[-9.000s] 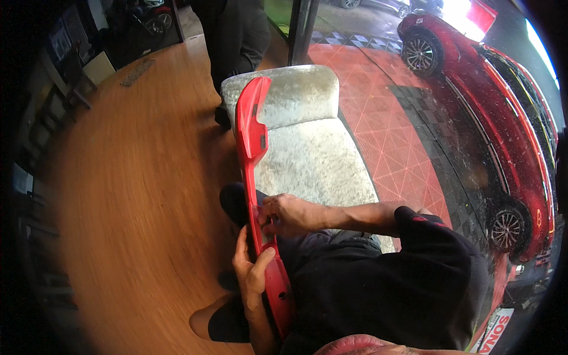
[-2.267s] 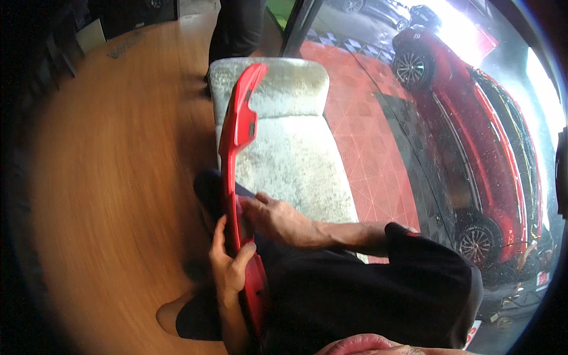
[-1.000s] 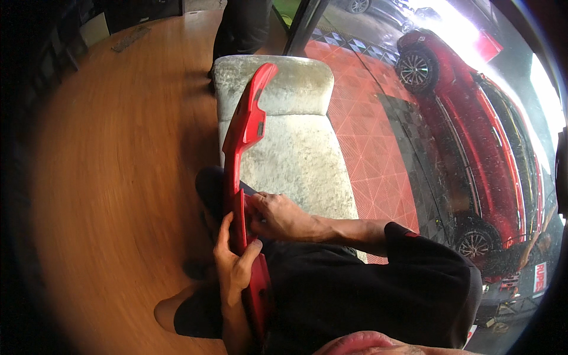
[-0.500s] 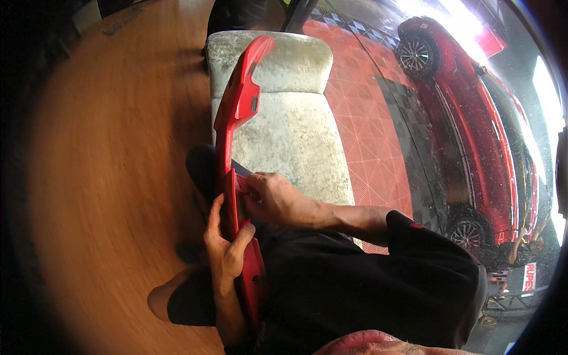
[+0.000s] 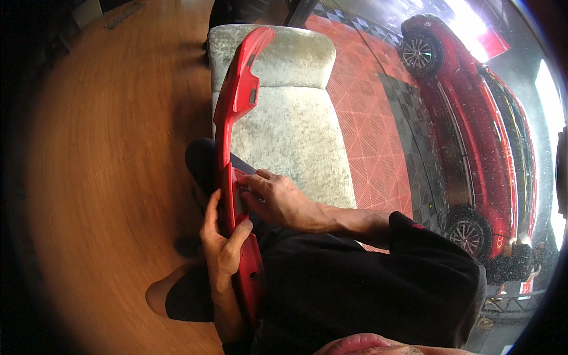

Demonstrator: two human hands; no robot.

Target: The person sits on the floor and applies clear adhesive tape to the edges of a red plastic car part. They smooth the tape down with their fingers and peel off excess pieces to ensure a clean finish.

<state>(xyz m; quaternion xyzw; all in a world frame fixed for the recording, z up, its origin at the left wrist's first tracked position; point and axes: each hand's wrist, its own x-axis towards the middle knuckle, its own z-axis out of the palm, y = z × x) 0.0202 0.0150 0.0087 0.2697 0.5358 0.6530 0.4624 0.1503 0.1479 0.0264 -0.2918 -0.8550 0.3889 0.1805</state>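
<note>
A long, glossy red car body trim panel (image 5: 228,133) lies across my lap, its far end reaching over a pale bench cushion. My left hand (image 5: 223,251) grips the panel's near part, thumb on the right edge and fingers along the left edge. Fingers curled, my right hand (image 5: 275,198) works at a recess in the panel's middle, just beyond the left thumb. Whatever the right fingertips pinch is hidden behind the hand. Small dark cutouts show near the far end, and a dark hole sits in the near part.
The grey-green velvety bench (image 5: 284,136) stretches ahead of me. On the left is a wood-look floor (image 5: 112,165). Red floor tiles (image 5: 370,136) lie to the right, beyond which a red car (image 5: 473,130) shows through glass. A dark-clothed figure (image 5: 236,12) is at the far end.
My right hand has shifted slightly at the recess, its fingers still bent. My left hand keeps its grip. Beyond the glass, a dark shape now shows near the car's lower end.
</note>
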